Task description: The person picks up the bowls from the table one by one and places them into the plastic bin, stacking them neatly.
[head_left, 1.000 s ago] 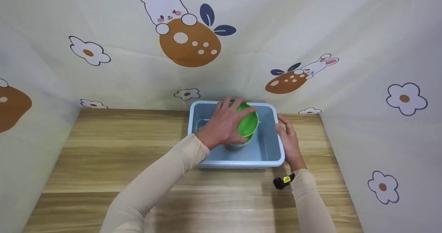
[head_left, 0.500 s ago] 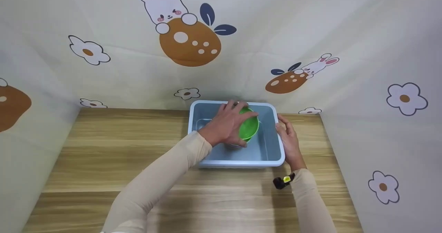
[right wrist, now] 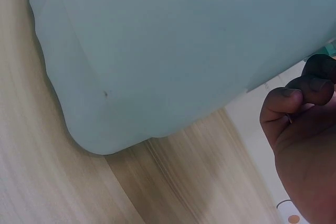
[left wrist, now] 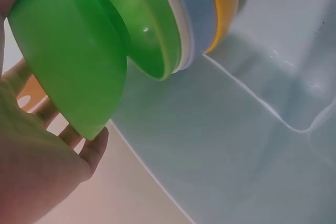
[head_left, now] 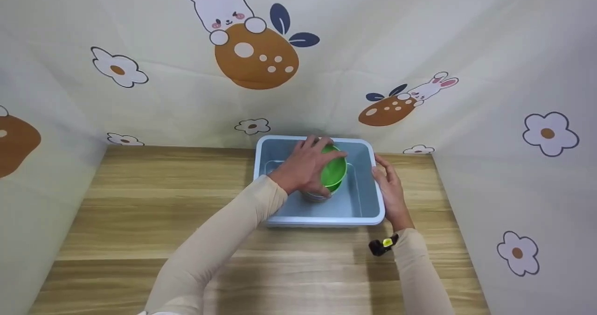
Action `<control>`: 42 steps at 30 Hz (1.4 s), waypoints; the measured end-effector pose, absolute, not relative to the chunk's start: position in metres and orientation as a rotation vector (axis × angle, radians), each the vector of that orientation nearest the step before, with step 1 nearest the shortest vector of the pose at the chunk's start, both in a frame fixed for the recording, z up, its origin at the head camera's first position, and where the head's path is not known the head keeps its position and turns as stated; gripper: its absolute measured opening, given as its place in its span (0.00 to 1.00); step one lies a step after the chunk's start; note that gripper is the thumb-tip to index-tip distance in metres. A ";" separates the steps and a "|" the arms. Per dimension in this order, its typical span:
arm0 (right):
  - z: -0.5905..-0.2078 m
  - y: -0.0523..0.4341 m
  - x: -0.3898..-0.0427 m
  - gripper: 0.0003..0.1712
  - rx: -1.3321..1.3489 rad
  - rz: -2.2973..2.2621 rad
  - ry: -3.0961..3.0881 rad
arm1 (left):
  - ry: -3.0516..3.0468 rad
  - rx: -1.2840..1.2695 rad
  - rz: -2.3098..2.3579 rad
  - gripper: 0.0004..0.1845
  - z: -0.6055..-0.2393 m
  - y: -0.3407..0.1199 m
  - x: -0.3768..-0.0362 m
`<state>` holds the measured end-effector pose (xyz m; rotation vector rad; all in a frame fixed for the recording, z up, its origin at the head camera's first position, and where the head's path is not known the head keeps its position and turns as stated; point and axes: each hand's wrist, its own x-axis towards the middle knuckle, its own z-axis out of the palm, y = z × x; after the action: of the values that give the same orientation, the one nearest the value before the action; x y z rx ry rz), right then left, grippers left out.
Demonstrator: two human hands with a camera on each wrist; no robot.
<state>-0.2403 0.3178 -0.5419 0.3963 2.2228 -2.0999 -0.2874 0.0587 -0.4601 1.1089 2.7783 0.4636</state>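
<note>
In the head view my left hand grips a green bowl by its rim, fingers spread around it. The bowl is tilted above a stack of bowls in a light blue basin. Seen from the left wrist, that stack has another green bowl on top, then a white bowl, a blue bowl and a yellow bowl. The held bowl's edge meets or overlaps the upper green one; contact is unclear. My right hand holds the basin's right rim, thumb on the inner side.
The basin stands on a wood-grain table, close to the back curtain printed with rabbits and flowers. Curtain also encloses the left and right sides. A small black device sits on the right wrist.
My left hand has lowered slightly with the green bowl, then shifted a little left. More of the bowl beneath shows than half a second ago. My right hand and the basin stay put.
</note>
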 end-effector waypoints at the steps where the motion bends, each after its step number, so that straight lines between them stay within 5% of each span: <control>1: -0.542 0.318 -0.240 0.31 0.394 -2.105 2.219 | 2.775 1.110 0.461 0.52 -0.461 0.059 -0.288; 42: -0.543 0.316 -0.239 0.28 0.399 -2.152 2.218 | 2.704 1.083 0.492 0.58 -0.490 0.066 -0.290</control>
<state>-0.2394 0.3163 -0.5430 0.3990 2.2182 -2.1525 -0.2903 0.0662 -0.4905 1.0833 2.7039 0.4916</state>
